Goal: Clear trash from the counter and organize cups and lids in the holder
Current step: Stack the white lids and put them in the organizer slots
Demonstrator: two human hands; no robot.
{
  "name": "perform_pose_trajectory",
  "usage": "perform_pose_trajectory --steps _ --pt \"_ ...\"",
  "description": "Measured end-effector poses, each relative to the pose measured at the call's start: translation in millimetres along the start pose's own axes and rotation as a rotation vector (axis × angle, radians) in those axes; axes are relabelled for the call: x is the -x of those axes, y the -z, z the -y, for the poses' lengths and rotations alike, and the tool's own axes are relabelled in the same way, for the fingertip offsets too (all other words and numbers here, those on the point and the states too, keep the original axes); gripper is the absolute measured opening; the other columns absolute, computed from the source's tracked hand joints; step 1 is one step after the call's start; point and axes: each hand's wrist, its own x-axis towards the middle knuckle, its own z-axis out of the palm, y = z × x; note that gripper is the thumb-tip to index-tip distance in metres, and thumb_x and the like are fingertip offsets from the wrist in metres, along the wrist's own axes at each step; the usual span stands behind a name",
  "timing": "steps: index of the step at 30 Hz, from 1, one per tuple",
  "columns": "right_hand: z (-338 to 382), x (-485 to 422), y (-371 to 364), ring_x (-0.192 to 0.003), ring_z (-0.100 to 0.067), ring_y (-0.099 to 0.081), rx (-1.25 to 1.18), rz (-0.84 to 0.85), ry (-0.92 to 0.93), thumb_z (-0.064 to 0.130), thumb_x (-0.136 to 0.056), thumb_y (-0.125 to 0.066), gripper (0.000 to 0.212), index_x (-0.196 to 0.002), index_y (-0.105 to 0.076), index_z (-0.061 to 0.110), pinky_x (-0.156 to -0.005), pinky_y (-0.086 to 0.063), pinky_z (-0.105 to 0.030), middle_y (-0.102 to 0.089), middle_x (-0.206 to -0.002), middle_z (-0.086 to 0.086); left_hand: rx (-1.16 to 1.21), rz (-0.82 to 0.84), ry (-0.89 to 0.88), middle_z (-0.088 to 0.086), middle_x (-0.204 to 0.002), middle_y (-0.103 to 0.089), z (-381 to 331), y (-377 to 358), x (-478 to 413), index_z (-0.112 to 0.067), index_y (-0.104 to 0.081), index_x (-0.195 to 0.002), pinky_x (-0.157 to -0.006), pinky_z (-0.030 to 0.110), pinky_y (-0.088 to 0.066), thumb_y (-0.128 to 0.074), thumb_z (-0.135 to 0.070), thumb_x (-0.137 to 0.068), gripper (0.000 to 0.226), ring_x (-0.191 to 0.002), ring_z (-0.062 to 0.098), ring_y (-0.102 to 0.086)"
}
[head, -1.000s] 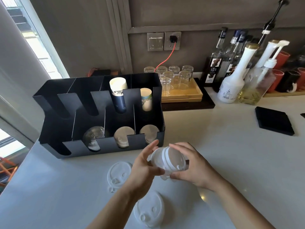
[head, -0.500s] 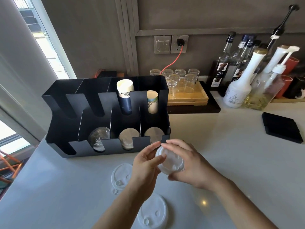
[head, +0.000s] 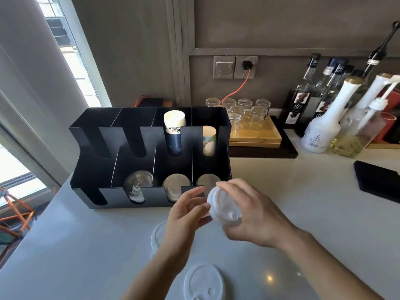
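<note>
Beyond the right hand, clamped on a stack of white lids with the left hand open alongside, the black holder was partly filled, while two loose lids remained on the table.

White lids stacked, tilted; black holder, cups inside

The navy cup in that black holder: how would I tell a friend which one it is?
Find the black holder on the counter's left. In its upper row stand two cups. The navy cup is the left, taller one; the cup beside it is pale.
</note>
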Motion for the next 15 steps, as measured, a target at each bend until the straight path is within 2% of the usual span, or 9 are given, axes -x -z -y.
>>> perform_pose_trajectory --steps 4,6,8,11,13,15 --pt "0.4 -25.0 23.5 -0.099 0.003 -0.041 0.013 -0.023 -0.037 0.051 -0.06 -0.077 0.095 -0.143 -0.032 0.043 -0.08 -0.037 -0.019 -0.038 -0.134 0.024 -0.659 -0.157 -0.292 -0.014 -0.118 -0.066 1.3 42.8 9.0 -0.029 -0.064 -0.123 -0.096 0.024 -0.045 -0.069 -0.026 -0.085 0.038 -0.115 0.003 -0.059" --pt "2.0 -40.2 30.6 -0.101 -0.001 -0.045 0.025 -0.02 -0.052 0.052 -0.058 -0.079 0.096 -0.142 -0.033 0.043 -0.08 -0.04 -0.023 -0.039 -0.132 0.023 -0.947 -0.195 -0.388 -0.016 -0.124 -0.059 5.5 63.8 10.5 -0.027 -0.062 -0.127 -0.094 0.018 -0.041 -0.071 -0.021 -0.089 0.039 -0.116 0.002 -0.054" --pt "3.4 -55.7 33.7 -0.103 -0.008 -0.049 0.029 -0.009 -0.073 0.051 -0.057 -0.081 0.095 -0.14 -0.034 0.044 -0.079 -0.043 -0.029 -0.041 -0.13 0.021 -1.092 -0.245 -0.408 -0.012 -0.127 -0.058 11.2 82.7 11.7 -0.024 -0.061 -0.129 -0.094 0.025 -0.042 -0.071 -0.021 -0.089 0.041 -0.117 0.008 -0.053" --pt "4.6 -78.0 32.2 -0.103 -0.016 -0.051 0.053 0.009 -0.082 0.049 -0.057 -0.079 0.092 -0.136 -0.033 0.046 -0.076 -0.045 -0.034 -0.044 -0.127 0.017 -1.185 -0.373 -0.368 -0.001 -0.125 -0.062 21.4 114.2 11.6 -0.018 -0.063 -0.128 -0.093 0.035 -0.045 -0.069 -0.022 -0.091 0.037 -0.116 0.021 -0.056" --pt "4.6 -92.8 29.0 -0.105 -0.019 -0.052 0.076 0.031 -0.074 0.05 -0.057 -0.078 0.092 -0.137 -0.032 0.045 -0.075 -0.045 -0.035 -0.044 -0.129 0.014 -1.255 -0.447 -0.293 0.008 -0.121 -0.065 27.4 135.3 9.5 -0.011 -0.066 -0.124 -0.092 0.044 -0.048 -0.059 -0.028 -0.092 0.037 -0.111 0.033 -0.059" --pt "4.0 -106.4 24.7 -0.109 -0.021 -0.052 0.121 0.059 -0.068 0.049 -0.058 -0.077 0.094 -0.139 -0.031 0.042 -0.077 -0.045 -0.036 -0.043 -0.133 0.011 -1.299 -0.479 -0.17 0.015 -0.123 -0.065 33.4 151.5 7.5 -0.009 -0.067 -0.124 -0.096 0.051 -0.046 -0.048 -0.037 -0.089 0.048 -0.113 0.04 -0.057"
